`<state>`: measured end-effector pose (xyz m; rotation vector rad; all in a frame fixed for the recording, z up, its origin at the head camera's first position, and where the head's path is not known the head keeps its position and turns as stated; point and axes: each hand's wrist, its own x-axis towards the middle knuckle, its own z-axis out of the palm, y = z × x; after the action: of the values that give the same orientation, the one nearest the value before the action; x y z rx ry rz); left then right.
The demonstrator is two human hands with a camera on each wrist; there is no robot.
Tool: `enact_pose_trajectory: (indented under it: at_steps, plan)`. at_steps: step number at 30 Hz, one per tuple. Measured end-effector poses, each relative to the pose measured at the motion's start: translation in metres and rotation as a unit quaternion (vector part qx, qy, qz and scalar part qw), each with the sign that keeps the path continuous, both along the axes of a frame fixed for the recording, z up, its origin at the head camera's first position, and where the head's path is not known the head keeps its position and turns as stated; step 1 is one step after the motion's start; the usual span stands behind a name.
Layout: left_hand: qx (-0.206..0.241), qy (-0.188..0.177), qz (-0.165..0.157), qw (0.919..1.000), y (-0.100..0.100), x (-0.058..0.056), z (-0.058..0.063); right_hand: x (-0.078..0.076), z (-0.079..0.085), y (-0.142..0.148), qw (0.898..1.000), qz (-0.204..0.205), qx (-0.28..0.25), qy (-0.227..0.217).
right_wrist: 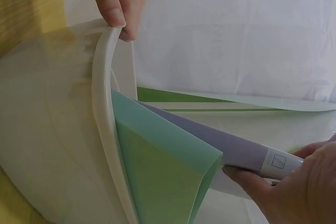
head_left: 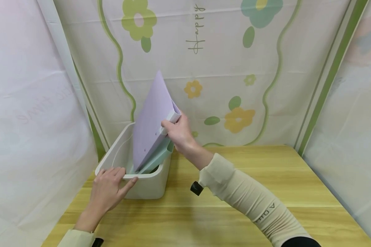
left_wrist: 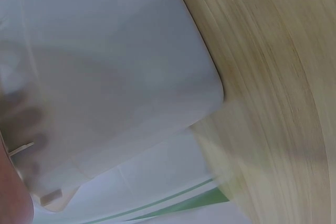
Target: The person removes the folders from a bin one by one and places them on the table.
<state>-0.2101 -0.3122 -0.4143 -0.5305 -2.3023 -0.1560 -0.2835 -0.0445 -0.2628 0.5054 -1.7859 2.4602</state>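
A purple folder (head_left: 151,120) with a white label on its spine stands tilted, its lower part inside a white plastic bin (head_left: 148,187). My right hand (head_left: 180,133) grips the folder by its spine, with the thumb over the label. Beside it, a mint green folder (right_wrist: 157,150) leans in the bin and sticks out past the rim. My left hand (head_left: 109,187) holds the bin's near rim, fingers over the edge and thumb along it. In the left wrist view, the bin's wall (left_wrist: 121,77) fills much of the picture, and only part of the hand shows.
The bin stands on a wooden table (head_left: 235,202) at its left side. Behind the table hangs a white cloth (head_left: 216,65) printed with flowers and the word "Happy". Further cloth panels close off the left (head_left: 27,120) and right (head_left: 352,137) sides.
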Motion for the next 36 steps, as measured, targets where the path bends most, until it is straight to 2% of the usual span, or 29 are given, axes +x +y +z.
enact_pose_trajectory:
  at_steps: [7, 16, 29, 36]
  plan:
    - [0.001, 0.012, -0.005, 0.9999, 0.001, 0.000, 0.002, 0.001, 0.003, 0.003, 1.000, -0.004, 0.011, 0.002]
    - [-0.001, -0.003, -0.002, 1.0000, 0.001, 0.001, 0.001, -0.001, 0.003, 0.006, 1.000, -0.008, 0.012, 0.004]
    - [-0.006, 0.001, -0.002, 1.0000, 0.000, 0.001, 0.001, 0.002, 0.003, 0.008, 1.000, 0.000, 0.005, -0.009]
    - [-0.008, -0.003, 0.001, 1.0000, 0.001, 0.002, 0.001, 0.002, 0.001, 0.014, 1.000, -0.011, 0.010, -0.008]
